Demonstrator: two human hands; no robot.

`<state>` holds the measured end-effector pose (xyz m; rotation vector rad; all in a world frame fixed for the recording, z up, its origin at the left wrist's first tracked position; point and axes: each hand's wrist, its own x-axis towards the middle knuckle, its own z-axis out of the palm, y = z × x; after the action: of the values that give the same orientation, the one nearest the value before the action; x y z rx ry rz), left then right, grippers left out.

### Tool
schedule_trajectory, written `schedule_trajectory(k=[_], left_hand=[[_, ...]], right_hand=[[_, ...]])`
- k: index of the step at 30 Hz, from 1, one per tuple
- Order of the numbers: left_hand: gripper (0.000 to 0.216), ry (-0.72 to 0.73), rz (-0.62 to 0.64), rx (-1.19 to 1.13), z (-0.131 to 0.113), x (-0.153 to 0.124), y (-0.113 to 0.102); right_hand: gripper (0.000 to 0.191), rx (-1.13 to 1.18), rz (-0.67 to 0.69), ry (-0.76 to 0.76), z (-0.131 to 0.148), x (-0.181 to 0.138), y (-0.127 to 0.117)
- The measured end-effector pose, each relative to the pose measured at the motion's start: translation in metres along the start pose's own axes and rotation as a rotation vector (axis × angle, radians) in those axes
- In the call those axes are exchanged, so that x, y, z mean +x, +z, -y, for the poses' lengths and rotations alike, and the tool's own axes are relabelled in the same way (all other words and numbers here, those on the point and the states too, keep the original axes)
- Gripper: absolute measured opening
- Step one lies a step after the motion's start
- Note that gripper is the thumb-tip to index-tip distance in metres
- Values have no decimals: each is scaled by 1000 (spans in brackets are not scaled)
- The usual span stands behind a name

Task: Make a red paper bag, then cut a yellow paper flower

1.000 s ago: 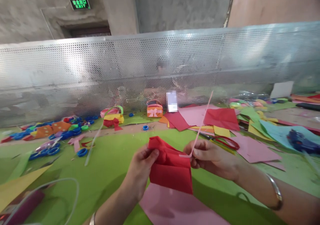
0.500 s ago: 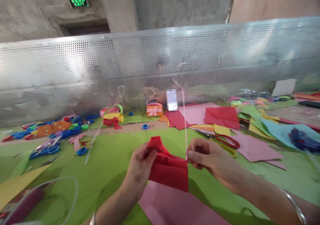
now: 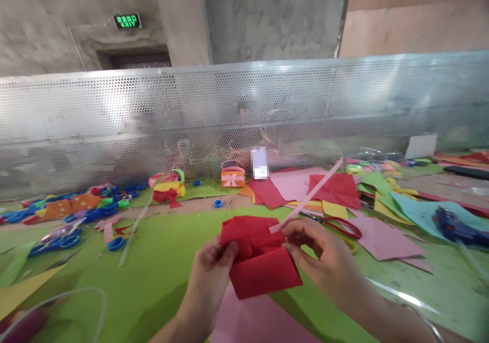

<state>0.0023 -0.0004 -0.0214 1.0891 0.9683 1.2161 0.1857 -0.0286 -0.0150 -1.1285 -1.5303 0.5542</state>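
My left hand (image 3: 208, 277) grips the left edge of a folded red paper piece (image 3: 257, 259) held above the green table cover (image 3: 160, 261). My right hand (image 3: 321, 256) pinches the lower end of a thin pink paper strip (image 3: 309, 194) against the red piece's upper right edge. The strip slants up and to the right. A pink sheet (image 3: 260, 322) lies on the table under my hands.
Red-handled scissors (image 3: 342, 226) lie just right of my right hand among loose coloured sheets (image 3: 332, 188). A blue glue gun (image 3: 456, 226) sits at far right. Small paper baskets (image 3: 233, 176) and blue tape rolls (image 3: 69, 241) lie left. A perforated metal screen (image 3: 114, 119) closes the back.
The pink strip swung from upright to slanting right. The red piece turned flatter and its lower flap opened toward me. The view shifted slightly downward.
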Motion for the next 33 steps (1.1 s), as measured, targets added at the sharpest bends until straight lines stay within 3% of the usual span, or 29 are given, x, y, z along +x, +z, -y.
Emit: schedule_trajectory(k=[5,8,11,14,19,23,24,28,30,33], left_hand=[[12,67,130,251,-4,1,-1],[34,125,212,391,-14,-3,-5],[51,306,119,601,-35,-9,-5],[36,503,-59,906,-54,-13,8],[12,694,145,1178,-62,-13,35],[13,746,93,1312,-71,-13,39],[19,727,93,1363,-77,-14,38],[77,597,222,1487,-105,-16,41],[66,555,246,1484,-111,-16,47],[12,521,245,1516,-105,-13,56]], right_hand=[[5,221,-41,103,-8,4,5],[10,205,-32,116,-7,7,4],[4,86,-4,62,-2,6,2],[6,-52,33,-32,6,3,1],[13,-134,3,-197,17,-1,-4],[12,-125,-35,-230,18,3,-10],[12,-115,-41,-229,17,5,-12],[11,-63,-50,-223,13,9,-14],[11,-59,-36,-232,13,8,-15],[13,-85,-3,-230,15,6,-15]])
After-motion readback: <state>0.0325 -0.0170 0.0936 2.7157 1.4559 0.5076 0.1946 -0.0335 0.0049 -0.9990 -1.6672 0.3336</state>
